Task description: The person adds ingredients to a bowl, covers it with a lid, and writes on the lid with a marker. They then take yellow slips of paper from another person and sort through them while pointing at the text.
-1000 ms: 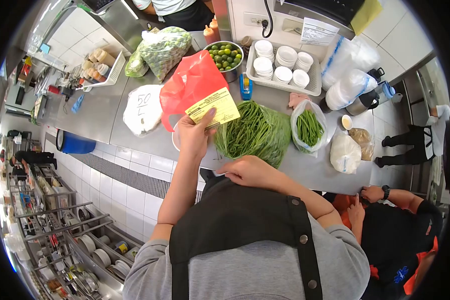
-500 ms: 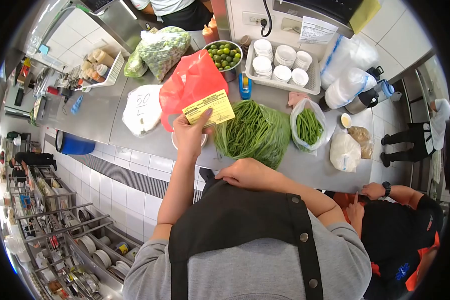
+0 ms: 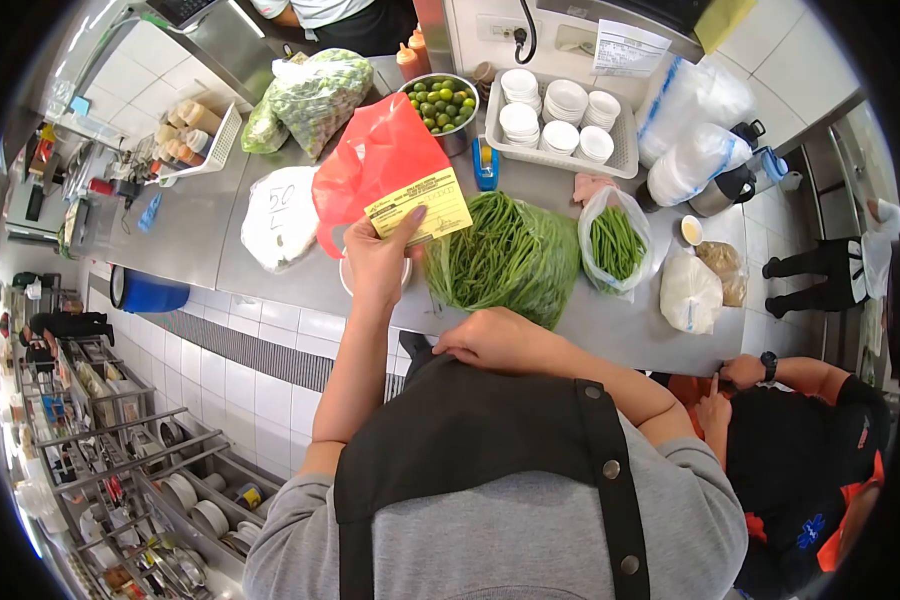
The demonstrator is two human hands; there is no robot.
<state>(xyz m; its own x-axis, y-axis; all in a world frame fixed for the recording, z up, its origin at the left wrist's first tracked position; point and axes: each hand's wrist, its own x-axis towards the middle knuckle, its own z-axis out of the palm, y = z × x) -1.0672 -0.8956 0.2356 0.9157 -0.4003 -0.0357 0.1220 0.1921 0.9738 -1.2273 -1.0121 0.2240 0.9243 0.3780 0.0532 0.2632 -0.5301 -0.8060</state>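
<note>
Pinched between thumb and fingers, a yellow printed card (image 3: 432, 208) is held up by my left hand (image 3: 378, 262). Behind the card lies a red plastic bag (image 3: 375, 150), and below it a white bowl (image 3: 346, 276) is partly hidden by my wrist. My right hand (image 3: 480, 338) rests at the front of my black apron (image 3: 470, 430), fingers curled; whether it grips anything is hidden. Just beyond it sits a large clear bag of green beans (image 3: 510, 255). A smaller bag of green beans (image 3: 617, 243) stands to its right.
On the steel counter (image 3: 590, 345) are a white bag marked 50 (image 3: 280, 220), a pot of limes (image 3: 440, 105), a tape dispenser (image 3: 486, 165) and a basket of white cups (image 3: 562, 125). A co-worker (image 3: 805, 460) is at the right; other people stand farther off.
The view has shifted slightly, so the counter items appear a little higher and to the left. My left hand still holds the card, and my right hand stays at the apron.
</note>
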